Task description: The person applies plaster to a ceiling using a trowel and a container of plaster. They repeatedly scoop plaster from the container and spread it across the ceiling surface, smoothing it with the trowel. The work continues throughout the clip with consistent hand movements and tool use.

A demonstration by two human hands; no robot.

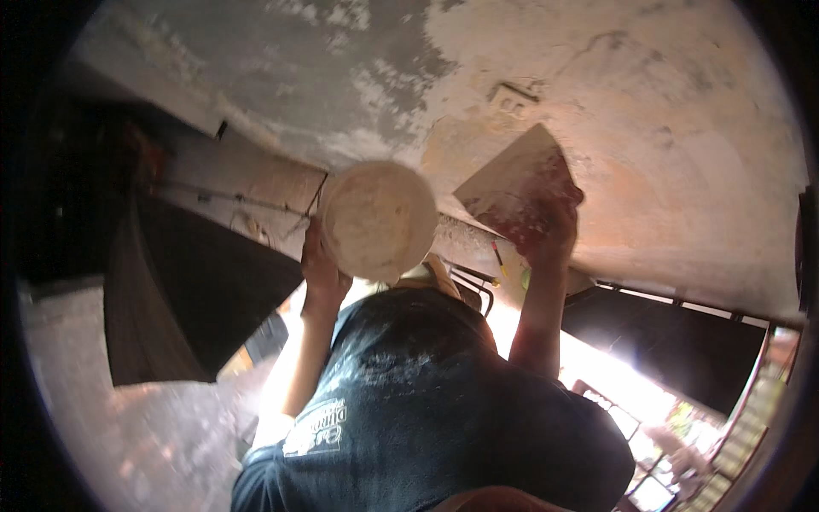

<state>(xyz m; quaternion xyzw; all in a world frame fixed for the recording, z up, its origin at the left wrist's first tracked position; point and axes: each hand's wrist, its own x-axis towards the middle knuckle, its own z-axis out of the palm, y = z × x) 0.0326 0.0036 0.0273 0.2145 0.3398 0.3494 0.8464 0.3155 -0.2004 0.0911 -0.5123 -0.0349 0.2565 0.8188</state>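
Observation:
A round, whitish container (377, 218) holding pale material is gripped at its left side by my left hand (321, 264), fingers wrapped against it. To its right, my right hand (550, 222) is closed on a flat, wedge-shaped piece like a scraper (510, 175), smeared with white residue. The two held things are apart. Behind them is a patchy grey and peach plaster wall (631, 171). My dark shirt has pale dust on it.
A dark triangular cloth-like panel (205, 299) stands at the left, over grey floor (136, 435). A socket plate (514, 100) sits on the wall. A black awning-like panel (657, 337) and bright barred opening lie at the right; thin cables run along the left wall.

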